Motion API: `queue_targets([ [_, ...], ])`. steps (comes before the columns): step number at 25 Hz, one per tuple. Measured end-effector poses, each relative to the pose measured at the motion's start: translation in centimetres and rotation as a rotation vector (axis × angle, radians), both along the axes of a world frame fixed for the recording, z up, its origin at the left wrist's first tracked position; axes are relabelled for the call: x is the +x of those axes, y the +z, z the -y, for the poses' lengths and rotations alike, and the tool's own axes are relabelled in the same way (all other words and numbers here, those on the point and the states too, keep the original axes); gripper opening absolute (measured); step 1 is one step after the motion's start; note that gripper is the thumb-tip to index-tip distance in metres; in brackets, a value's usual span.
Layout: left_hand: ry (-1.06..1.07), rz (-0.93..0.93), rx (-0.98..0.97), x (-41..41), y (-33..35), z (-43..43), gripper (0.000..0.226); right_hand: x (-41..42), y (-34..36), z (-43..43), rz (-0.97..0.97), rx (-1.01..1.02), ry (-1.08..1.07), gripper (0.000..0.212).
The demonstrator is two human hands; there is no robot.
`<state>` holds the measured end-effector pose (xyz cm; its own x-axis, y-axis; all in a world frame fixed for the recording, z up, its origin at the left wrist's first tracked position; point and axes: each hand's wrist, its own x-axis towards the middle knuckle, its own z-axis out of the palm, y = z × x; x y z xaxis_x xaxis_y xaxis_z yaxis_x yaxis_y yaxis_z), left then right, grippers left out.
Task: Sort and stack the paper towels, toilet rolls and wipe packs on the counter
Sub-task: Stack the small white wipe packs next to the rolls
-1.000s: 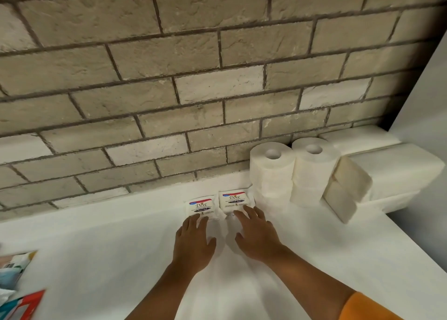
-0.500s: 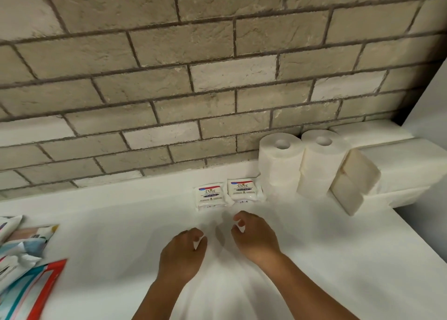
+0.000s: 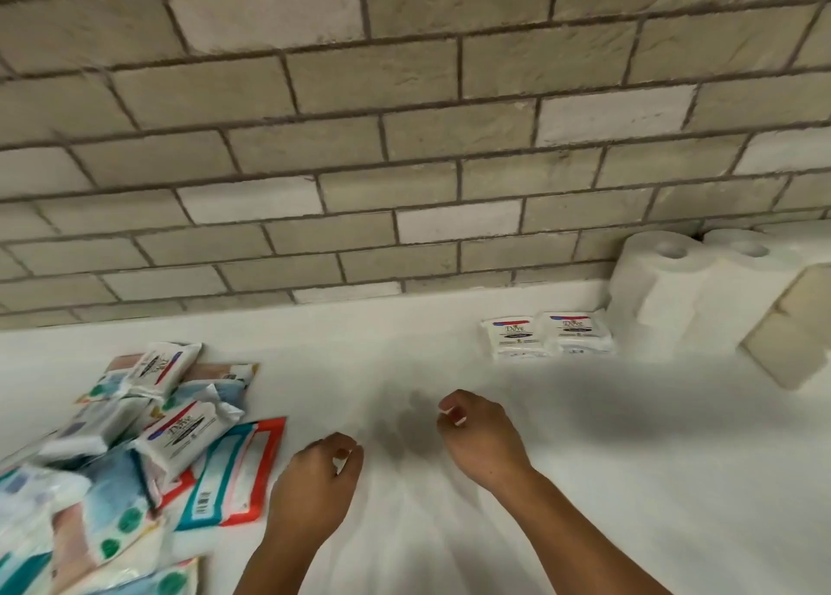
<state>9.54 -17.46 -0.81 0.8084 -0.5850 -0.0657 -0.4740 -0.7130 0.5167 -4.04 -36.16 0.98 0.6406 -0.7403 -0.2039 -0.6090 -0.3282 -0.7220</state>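
Two small white Dove wipe packs (image 3: 546,336) lie side by side on the white counter (image 3: 629,450) near the brick wall. To their right stand two stacks of toilet rolls (image 3: 661,288), and beside those a pile of folded beige paper towels (image 3: 796,329) at the frame's right edge. A jumbled heap of wipe packs (image 3: 135,437) covers the counter's left side, with more Dove packs on top. My left hand (image 3: 314,482) and my right hand (image 3: 481,432) hover over the middle of the counter, fingers loosely curled, holding nothing.
A brick wall (image 3: 404,144) closes off the back of the counter. A flat pack with an orange and teal border (image 3: 234,473) lies just left of my left hand.
Both hands drew back from the two Dove packs and curled. The view swung left, bringing the heap of wipe packs into sight and pushing the rolls to the right edge.
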Motion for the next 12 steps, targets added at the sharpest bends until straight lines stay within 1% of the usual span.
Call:
queue_targets([
  [3,0.037,-0.022,-0.010,4.3,0.5,-5.7,0.014,4.4,0.2,-4.9,-0.010,0.000,0.059,0.018],
  [6,0.027,-0.085,-0.107,8.1,0.8,-10.5,0.012,8.5,0.7,-9.0,-0.019,0.008,0.108,0.021],
  [9,-0.005,-0.111,-0.156,11.0,1.5,-13.7,0.013,11.8,1.5,-11.9,-0.018,-0.010,0.166,0.024],
  [12,0.003,-0.098,-0.175,14.1,2.5,-16.3,0.015,15.5,2.3,-14.7,-0.063,-0.068,0.277,0.025],
])
